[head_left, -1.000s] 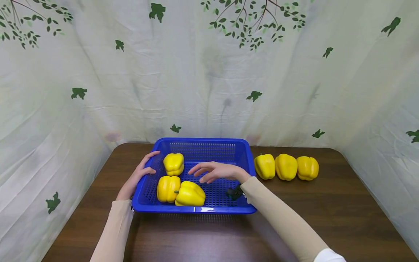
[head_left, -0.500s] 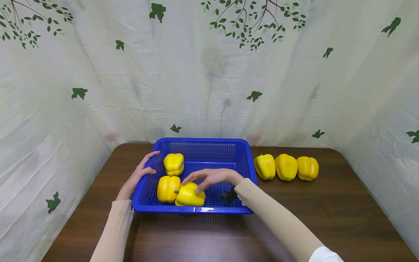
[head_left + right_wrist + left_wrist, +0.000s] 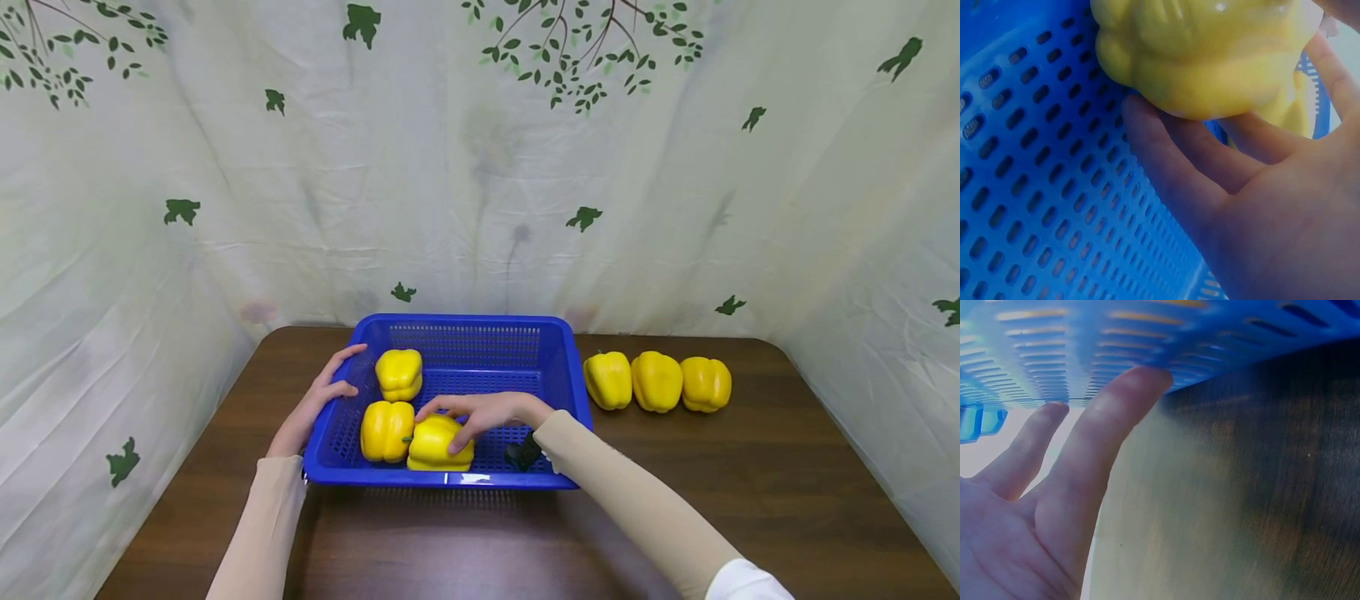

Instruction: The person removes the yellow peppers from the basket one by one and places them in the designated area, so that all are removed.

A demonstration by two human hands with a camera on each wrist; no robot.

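A blue perforated basket (image 3: 558,367) stands on a dark wooden table (image 3: 750,483) and holds three yellow bell peppers. My right hand (image 3: 457,421) reaches into it and grips the front pepper (image 3: 435,450), thumb and fingers curled round it. In the right wrist view the pepper (image 3: 1204,56) sits against my fingers (image 3: 1166,156) above the basket floor (image 3: 1035,187). Two more peppers lie at the left (image 3: 386,431) and behind (image 3: 399,375). My left hand (image 3: 341,377) rests on the basket's left wall, its straight fingers (image 3: 1104,425) touching the outside of the wall (image 3: 1147,337).
Three more yellow peppers (image 3: 657,382) stand in a row on the table right of the basket. A leaf-printed cloth (image 3: 480,167) closes off the back and both sides. Bare table lies in front of the basket (image 3: 465,542).
My right hand came down from above the basket's middle onto the front pepper and closed round it; the pepper has turned slightly. The left hand has stayed on the basket wall.
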